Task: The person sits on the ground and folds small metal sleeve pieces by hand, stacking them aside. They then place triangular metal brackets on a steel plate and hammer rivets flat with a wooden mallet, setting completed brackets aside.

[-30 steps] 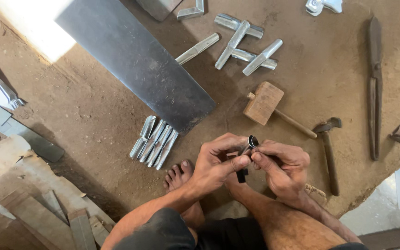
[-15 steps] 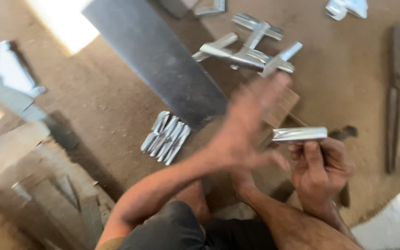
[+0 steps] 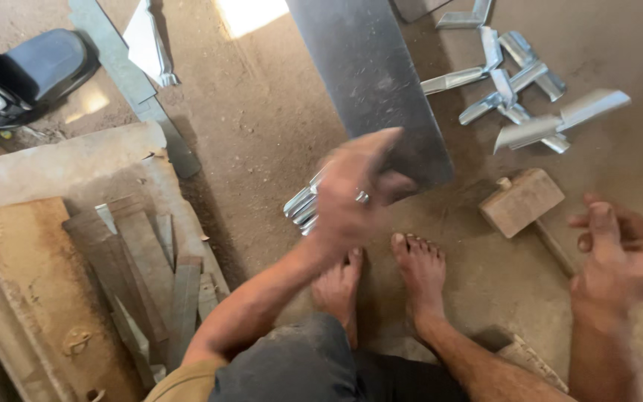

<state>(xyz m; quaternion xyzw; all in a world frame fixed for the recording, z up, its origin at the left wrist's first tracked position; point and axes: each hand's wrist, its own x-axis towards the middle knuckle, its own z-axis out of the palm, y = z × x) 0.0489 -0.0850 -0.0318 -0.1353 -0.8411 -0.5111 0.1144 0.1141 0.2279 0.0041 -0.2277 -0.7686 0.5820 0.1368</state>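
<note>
bent metal bits: small stack of shiny folded pieces (image 3: 303, 208) lies on the dirt floor (image 3: 262, 134), just at 9 o'clock of the left hand, partly behind it.
left hand: (image 3: 355, 193) blurry, above the stack, fingers curled a bit; can't tell if it holds anything. A ring shows on one finger.
right hand: (image 3: 619, 253) at 3 o'clock, blurry, fingers spread wide, looks empty.
done so far: a loose pile of folded pieces (image 3: 519, 97) lies at 1 o'clock, plus the small stack. I'd guess some bending is done.
left to do: flat strips (image 3: 150, 275) lie in the wooden tray (image 3: 31, 298) at 8 o'clock, not bent yet, I think.
near: wooden mallet (image 3: 522, 201) betw. the hands; long grey metal sheet (image 3: 370, 82) at 12 o'clock; bare feet (image 3: 381, 275) below.
hard to see: both hands smeared by motion. Stack half hidden. Mallet handle partly behind right hand. Dark sandal (image 3: 31, 71) at 10 o'clock cut off by edge.
</note>
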